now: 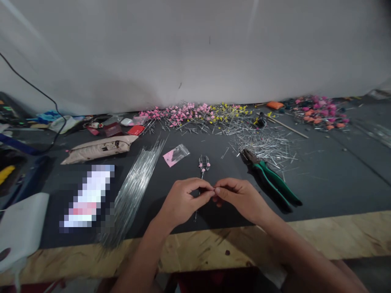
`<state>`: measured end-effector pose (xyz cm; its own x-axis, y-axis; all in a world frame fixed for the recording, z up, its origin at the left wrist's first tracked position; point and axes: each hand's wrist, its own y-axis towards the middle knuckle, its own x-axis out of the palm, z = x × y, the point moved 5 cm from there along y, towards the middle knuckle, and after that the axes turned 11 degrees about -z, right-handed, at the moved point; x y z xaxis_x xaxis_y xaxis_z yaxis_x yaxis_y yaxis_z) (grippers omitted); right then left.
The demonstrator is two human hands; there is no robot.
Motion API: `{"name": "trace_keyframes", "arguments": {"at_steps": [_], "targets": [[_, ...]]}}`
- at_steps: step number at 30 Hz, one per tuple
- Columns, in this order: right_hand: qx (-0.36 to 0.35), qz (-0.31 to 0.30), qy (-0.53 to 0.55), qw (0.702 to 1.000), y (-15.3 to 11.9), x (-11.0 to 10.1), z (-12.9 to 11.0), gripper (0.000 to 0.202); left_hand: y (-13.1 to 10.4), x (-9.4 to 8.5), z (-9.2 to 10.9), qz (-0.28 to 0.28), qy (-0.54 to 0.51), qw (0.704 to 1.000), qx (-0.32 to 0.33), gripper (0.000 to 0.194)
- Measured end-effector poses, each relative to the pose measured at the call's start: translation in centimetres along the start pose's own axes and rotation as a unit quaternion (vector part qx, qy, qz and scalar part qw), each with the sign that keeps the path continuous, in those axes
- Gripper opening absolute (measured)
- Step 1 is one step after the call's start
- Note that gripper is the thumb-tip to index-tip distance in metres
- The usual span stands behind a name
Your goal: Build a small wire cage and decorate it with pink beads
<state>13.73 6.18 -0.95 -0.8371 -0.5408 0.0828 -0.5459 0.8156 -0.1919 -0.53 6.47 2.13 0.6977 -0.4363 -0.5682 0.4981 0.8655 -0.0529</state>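
Bare forearms (146, 248) cross the front edge of the bench (227, 240), and just beyond my left hand (183, 201) lies the wire piece (203, 174), its stem running under that hand; I judge it partly made, as its looped top already carries pink bits (204, 170). Pink stems (180, 116) and yellow stems (229, 113) heaped at the back look unused, though how much is left I cannot tell. Left and right hand (241, 199) are both pinched narrow, fingertips meeting, and whether they grip something tiny is too small to make out.
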Motion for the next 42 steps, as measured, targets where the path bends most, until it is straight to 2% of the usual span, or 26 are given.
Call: {"name": "trace_keyframes", "arguments": {"at_steps": [2,5,9,13,18,24,34,42], "targets": [[-0.003,-0.013,0.002,1.000,0.0,0.1,0.0,0.014,-0.1,-0.4,0.0,0.003,0.016,1.000,-0.008,0.009],[0.003,-0.010,0.027,1.000,0.1,-0.1,0.2,0.015,-0.2,-1.6,-0.7,0.037,0.042,0.998,-0.036,0.010],[0.024,0.042,0.048,0.998,0.2,-0.9,0.7,0.017,-0.3,-3.7,-2.8,0.080,0.099,0.988,-0.092,0.015],[0.040,0.066,0.066,0.995,0.3,-1.3,0.8,0.014,-0.2,-4.7,-5.1,0.072,0.177,0.973,-0.128,0.018],[0.045,0.059,0.103,0.992,0.3,-1.2,1.1,0.012,0.0,-4.9,-6.6,0.073,0.210,0.966,-0.134,0.020],[0.021,0.048,0.131,0.990,0.3,-1.1,1.1,0.011,0.1,-4.8,-6.6,0.091,0.206,0.966,-0.130,0.021],[0.036,0.023,0.107,0.993,0.2,-0.6,0.9,0.014,0.7,-4.7,-7.5,0.094,0.213,0.963,-0.133,0.016],[0.036,-0.025,0.099,0.994,0.4,-0.1,1.2,0.017,1.0,-4.0,-6.7,0.075,0.234,0.967,-0.072,0.013]]}}
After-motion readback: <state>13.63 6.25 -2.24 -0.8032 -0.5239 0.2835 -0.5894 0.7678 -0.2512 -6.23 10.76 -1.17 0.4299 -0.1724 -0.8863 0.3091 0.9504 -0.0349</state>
